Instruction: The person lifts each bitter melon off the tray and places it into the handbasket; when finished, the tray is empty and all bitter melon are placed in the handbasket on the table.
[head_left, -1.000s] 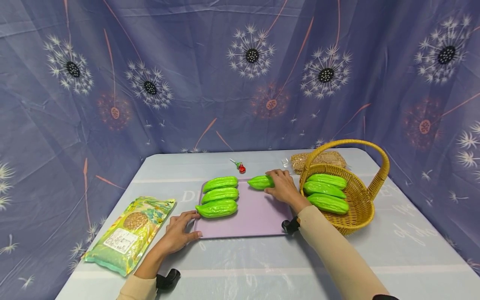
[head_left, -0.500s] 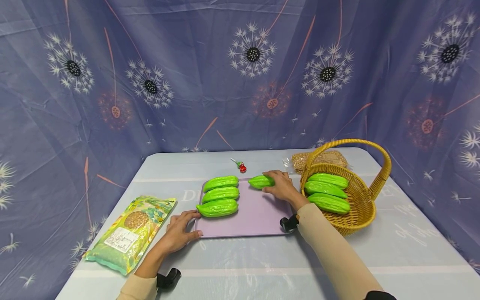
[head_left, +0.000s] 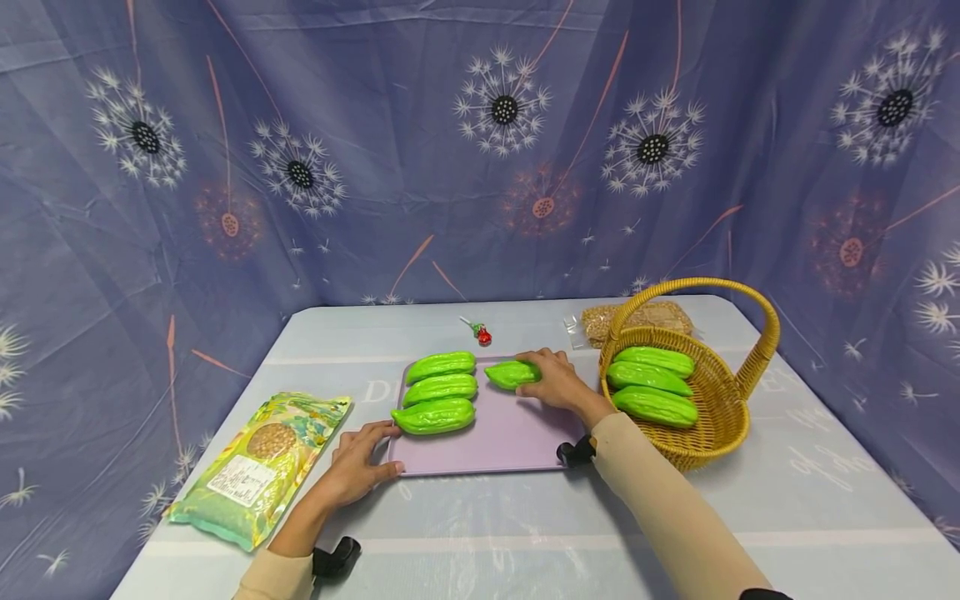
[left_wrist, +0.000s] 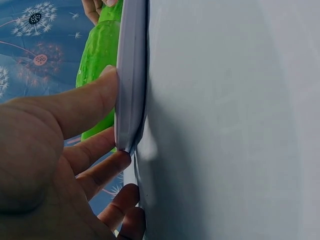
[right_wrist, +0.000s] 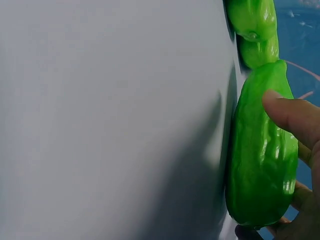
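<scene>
Bitter gourd point(head_left: 510, 374), glossy and probably light, stiff plastic, lies on my purple tray point(head_left: 517, 437) at its far right; my right hand point(head_left: 557, 382) wraps its middle, fingers curled around it. My left hand point(head_left: 358, 461) pinches the tray's near-left edge.

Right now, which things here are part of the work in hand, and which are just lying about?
In hand: right hand holding a green gourd; left hand on the purple tray; wicker basket.
Lying about: grain bag; red candy; clear packet.
</scene>
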